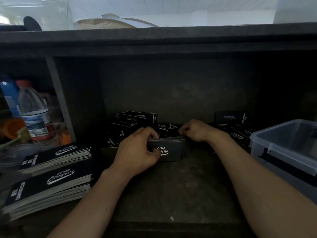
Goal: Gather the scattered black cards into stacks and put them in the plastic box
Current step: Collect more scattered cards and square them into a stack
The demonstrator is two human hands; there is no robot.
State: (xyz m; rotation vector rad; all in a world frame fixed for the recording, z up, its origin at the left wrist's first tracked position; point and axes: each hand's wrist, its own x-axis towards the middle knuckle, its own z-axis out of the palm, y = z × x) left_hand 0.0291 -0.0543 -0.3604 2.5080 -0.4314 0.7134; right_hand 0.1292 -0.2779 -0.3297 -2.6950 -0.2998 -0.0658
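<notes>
Gathering looks to be the step in hand: the left hand (137,150) grips a small stack of Camping Club cards (169,151) standing on edge on the dark shelf (171,189), thumb across its face. The right hand (195,130) reaches knuckles-up into the scattered black cards (135,120) just behind it, fingers curled down, though I cannot tell whether they pinch a card. Next, I judge, loose cards need squaring onto that stack before it goes to the plastic box (281,134) at the right
</notes>
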